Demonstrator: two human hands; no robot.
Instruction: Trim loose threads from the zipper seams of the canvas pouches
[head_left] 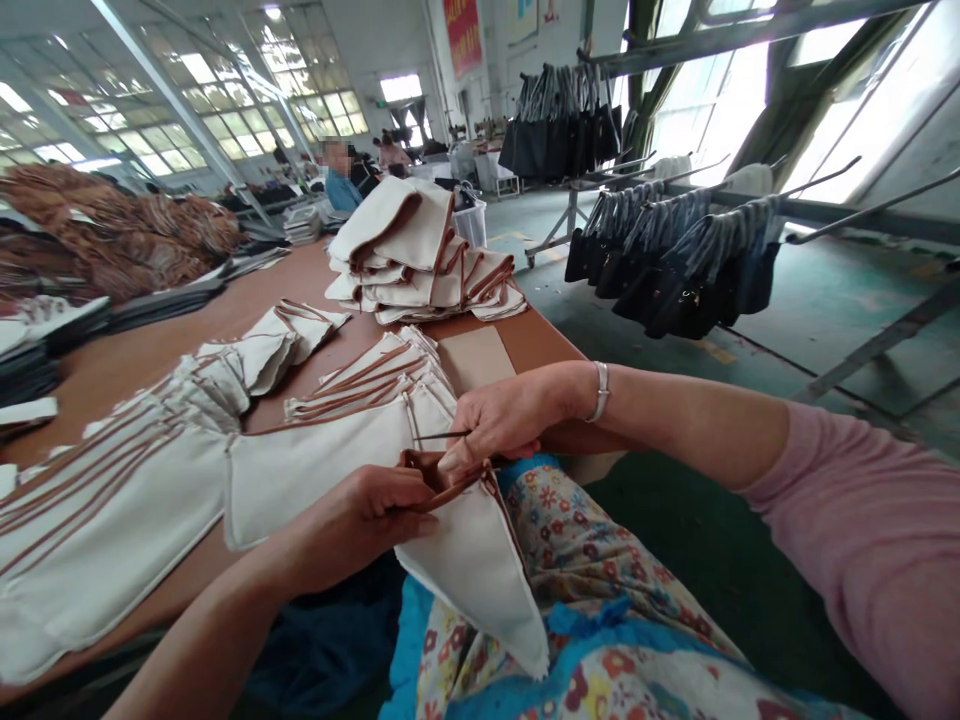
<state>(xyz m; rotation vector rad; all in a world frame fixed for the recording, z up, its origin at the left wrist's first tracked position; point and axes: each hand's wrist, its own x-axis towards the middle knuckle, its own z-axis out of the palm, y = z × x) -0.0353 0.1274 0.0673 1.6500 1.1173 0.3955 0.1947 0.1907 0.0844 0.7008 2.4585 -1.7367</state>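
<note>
My left fingers pinch the brown rim of the white cloth, likely to steady it. My right fingers clamp a pointy tool. The cloth hangs over the flowery apron.

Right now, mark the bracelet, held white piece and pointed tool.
Silver-coloured bracelet (602,391), head view: middle of the band.
Brown-trimmed white fabric piece (476,565), head view: hanging white panel.
Thin pointed tool (441,435), head view: dark shaft.
</note>
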